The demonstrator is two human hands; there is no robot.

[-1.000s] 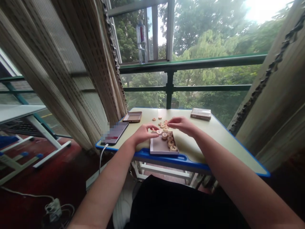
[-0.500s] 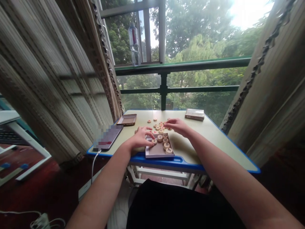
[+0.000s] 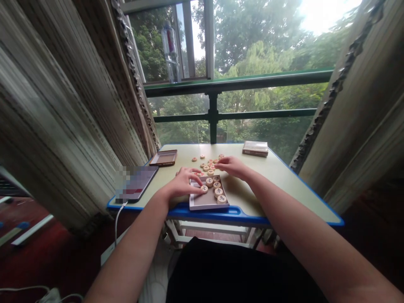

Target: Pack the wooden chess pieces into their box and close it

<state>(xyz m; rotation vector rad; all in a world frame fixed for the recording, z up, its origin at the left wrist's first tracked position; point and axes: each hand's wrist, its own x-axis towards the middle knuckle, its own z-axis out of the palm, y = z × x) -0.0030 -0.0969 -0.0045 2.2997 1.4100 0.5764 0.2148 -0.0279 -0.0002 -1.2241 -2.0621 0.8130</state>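
Wooden discs (image 3: 217,188), stamped with characters, lie in a loose column inside a shallow grey tray (image 3: 202,205).

Left hand (image 3: 184,184): grip open, fingers spread flat, forefinger tip resting on the disc nearest the tray's left wall. The hand lies on the desk (image 3: 284,185) just left of the tray.

Right hand (image 3: 232,166): just beyond the tray's far right corner, fingers curled down among the scattered discs (image 3: 206,165) that lie on the desk past the tray. Cannot tell whether this grip is closed on one.

The 2 hands are near each other, not touching.

Further left of the left hand: a tablet (image 3: 136,184), its cable (image 3: 117,212) hanging off the desk edge. Beyond that hand: a brown lid (image 3: 164,158), hollow side up. Beyond the right hand, to its right: a flat box (image 3: 255,148). Well beyond both: a bottle (image 3: 170,52), upright above the window rail (image 3: 252,78).
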